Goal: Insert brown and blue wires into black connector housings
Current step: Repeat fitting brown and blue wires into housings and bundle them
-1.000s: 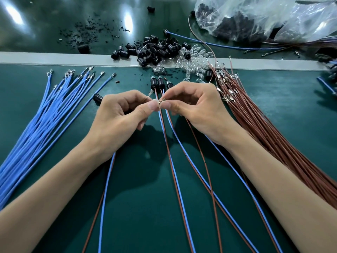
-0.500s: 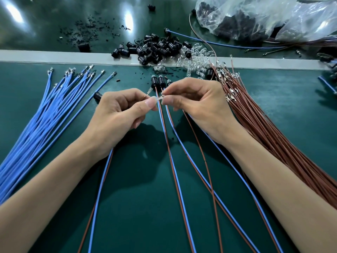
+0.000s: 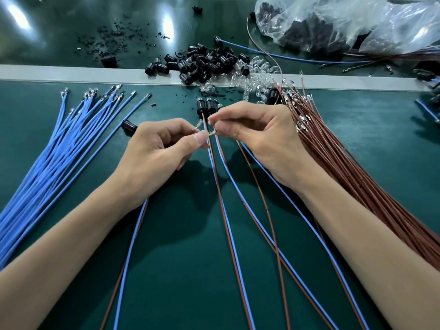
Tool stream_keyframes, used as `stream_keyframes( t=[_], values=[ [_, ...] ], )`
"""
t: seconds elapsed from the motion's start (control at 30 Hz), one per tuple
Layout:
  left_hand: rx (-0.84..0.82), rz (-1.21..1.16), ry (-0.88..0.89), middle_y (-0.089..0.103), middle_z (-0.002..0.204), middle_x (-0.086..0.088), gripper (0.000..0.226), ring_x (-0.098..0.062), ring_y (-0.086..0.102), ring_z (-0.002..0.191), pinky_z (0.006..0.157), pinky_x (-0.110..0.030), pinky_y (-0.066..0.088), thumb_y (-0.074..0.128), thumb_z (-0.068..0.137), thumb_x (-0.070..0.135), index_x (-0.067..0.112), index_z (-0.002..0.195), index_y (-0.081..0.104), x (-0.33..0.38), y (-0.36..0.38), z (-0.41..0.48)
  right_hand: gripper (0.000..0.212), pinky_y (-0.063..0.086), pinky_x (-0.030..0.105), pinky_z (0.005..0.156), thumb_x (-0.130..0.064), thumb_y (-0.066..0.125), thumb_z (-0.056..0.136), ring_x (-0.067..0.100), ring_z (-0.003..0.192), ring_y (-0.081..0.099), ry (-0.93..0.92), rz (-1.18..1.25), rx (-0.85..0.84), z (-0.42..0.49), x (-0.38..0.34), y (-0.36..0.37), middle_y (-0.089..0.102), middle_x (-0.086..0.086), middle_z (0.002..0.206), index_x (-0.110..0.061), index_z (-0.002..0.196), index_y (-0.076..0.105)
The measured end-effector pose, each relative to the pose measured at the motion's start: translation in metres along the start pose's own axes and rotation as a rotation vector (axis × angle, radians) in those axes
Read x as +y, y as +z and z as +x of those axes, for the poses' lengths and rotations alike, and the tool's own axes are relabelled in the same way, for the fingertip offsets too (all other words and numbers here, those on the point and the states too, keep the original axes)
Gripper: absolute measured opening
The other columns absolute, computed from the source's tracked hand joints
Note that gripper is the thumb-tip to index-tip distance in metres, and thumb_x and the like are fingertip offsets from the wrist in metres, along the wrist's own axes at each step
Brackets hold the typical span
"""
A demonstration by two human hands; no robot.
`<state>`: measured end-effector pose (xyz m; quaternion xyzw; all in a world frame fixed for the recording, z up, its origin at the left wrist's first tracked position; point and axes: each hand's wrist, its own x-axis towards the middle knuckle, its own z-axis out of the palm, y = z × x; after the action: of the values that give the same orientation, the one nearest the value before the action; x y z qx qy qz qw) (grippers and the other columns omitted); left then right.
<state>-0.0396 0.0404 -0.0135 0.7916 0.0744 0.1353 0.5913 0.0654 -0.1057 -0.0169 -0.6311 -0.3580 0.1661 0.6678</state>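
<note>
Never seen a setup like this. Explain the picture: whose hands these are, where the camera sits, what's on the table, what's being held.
No machine here: a person works with bare hands, and the one camera sits on their head, looking down. The left hand grips a wire pair, one blue and one brown, trailing towards the viewer. The right hand pinches a small metal tip of a wire between thumb and finger. On the green mat lie loose blue wires on the left, brown wires on the right, and a pile of black connector housings further back beside clear little parts. Just beyond the fingers lie finished housings with wires already in. A plastic bag sits at the top right.
</note>
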Motion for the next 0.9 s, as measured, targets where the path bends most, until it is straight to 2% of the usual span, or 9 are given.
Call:
stream_keyframes(
  t=[0.17,0.3,0.5,0.63,0.8,0.9],
  values=[
    [-0.009,0.004,-0.005,0.039,0.047,0.007,0.020,-0.007,0.033,0.045,0.043,-0.013,0.028,0.061,0.084,0.031,0.024,0.066,0.068,-0.0006,-0.0007,0.0004,0.023,0.050,0.019,0.080,0.000,0.069,0.079,0.010,0.083,0.065,0.008,0.026,-0.036,-0.0007,-0.0015,-0.0007,0.069,0.004,0.086,-0.007,0.100,0.068],
    [-0.021,0.001,-0.013,0.037,0.047,0.006,0.020,-0.008,0.030,0.045,0.042,-0.014,0.024,0.060,0.086,0.027,0.021,0.068,0.069,-0.0024,-0.0010,-0.0003,0.033,0.049,0.015,0.075,0.010,0.069,0.074,0.006,0.078,0.065,-0.010,0.022,-0.038,-0.0008,-0.0006,0.0007,0.067,0.004,0.083,-0.001,0.105,0.064],
    [-0.004,0.038,-0.018,0.036,0.047,0.009,0.018,-0.010,0.027,0.047,0.044,-0.022,0.021,0.059,0.082,0.033,0.024,0.070,0.069,-0.0031,-0.0008,0.0001,0.027,0.052,0.017,0.073,0.010,0.072,0.073,0.008,0.074,0.068,-0.001,0.025,-0.019,-0.0003,0.0009,0.0011,0.071,-0.003,0.077,-0.008,0.094,0.070],
    [-0.005,0.043,-0.020,0.035,0.047,0.010,0.019,-0.011,0.026,0.048,0.044,-0.021,0.021,0.059,0.082,0.035,0.025,0.068,0.069,-0.0022,-0.0014,0.0003,0.025,0.051,0.014,0.073,0.006,0.073,0.072,0.006,0.076,0.068,0.007,0.051,-0.004,0.0005,0.0008,0.0009,0.072,-0.007,0.077,-0.010,0.090,0.070],
    [-0.011,0.053,-0.022,0.033,0.046,0.011,0.020,-0.007,0.025,0.046,0.042,-0.018,0.020,0.059,0.082,0.034,0.024,0.067,0.069,-0.0021,-0.0021,0.0002,0.022,0.053,0.018,0.073,0.006,0.074,0.071,0.009,0.074,0.069,0.009,0.046,-0.011,0.0006,0.0010,0.0013,0.073,-0.005,0.076,-0.010,0.085,0.071],
    [-0.007,0.065,-0.022,0.033,0.046,0.011,0.020,-0.008,0.024,0.046,0.043,-0.019,0.020,0.060,0.082,0.035,0.024,0.068,0.069,-0.0025,-0.0020,0.0001,0.023,0.052,0.016,0.072,0.008,0.074,0.070,0.007,0.074,0.068,0.017,0.081,-0.001,0.0008,0.0014,0.0014,0.073,-0.005,0.076,-0.009,0.086,0.071]
  ],
)
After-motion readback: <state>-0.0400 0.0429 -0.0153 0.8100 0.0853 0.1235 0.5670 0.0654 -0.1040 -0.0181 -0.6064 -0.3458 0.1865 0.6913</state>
